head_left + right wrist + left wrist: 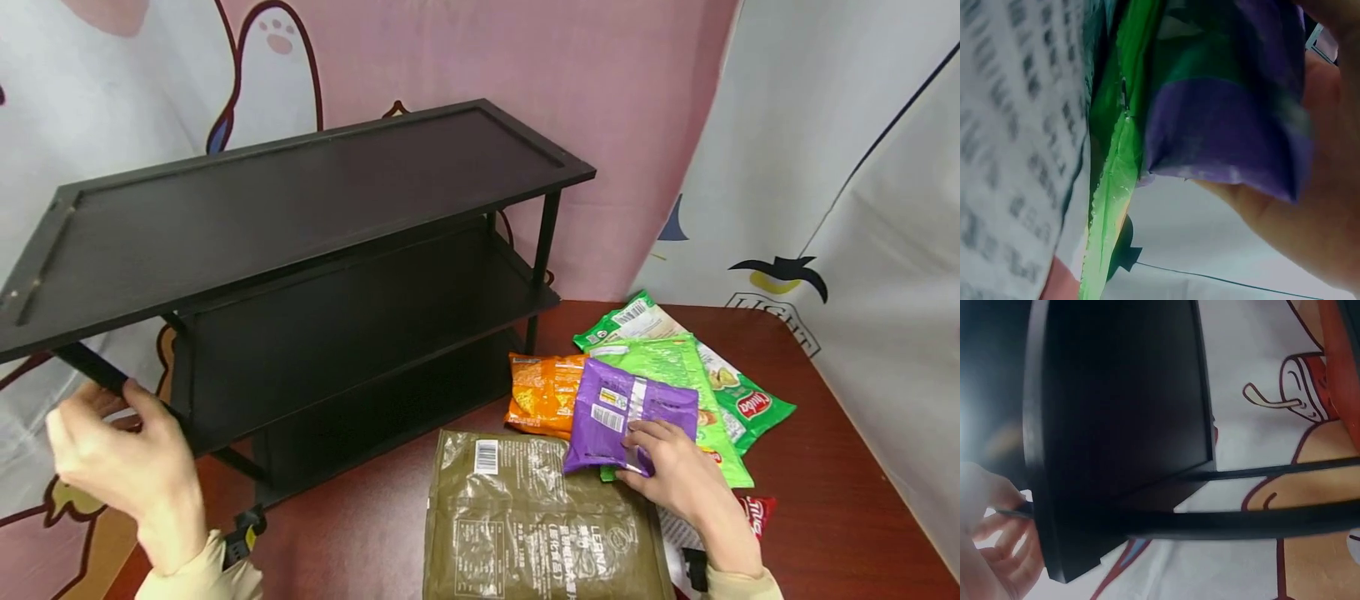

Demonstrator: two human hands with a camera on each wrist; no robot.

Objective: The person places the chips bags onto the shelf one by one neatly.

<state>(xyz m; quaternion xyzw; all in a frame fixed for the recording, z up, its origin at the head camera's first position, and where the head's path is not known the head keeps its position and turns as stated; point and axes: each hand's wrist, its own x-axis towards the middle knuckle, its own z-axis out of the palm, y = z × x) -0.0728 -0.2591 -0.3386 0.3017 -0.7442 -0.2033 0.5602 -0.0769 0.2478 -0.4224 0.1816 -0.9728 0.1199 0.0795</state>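
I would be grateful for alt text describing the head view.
A person's right-hand grip pinches a purple plastic snack bag among an orange packet, a bright green packet and an olive packet on a red-brown table; the left-hand grip holds a post of a black three-tier shelf.

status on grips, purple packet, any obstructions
Left grip round slim black shelf post. Right grip pinching flat purple plastic packet, over bright-green plastic bag. Big olive plastic pouch nearby, possibly in the way.

The left hand [131, 454] is curled; the right hand [675, 467] pinches, palm turned down.
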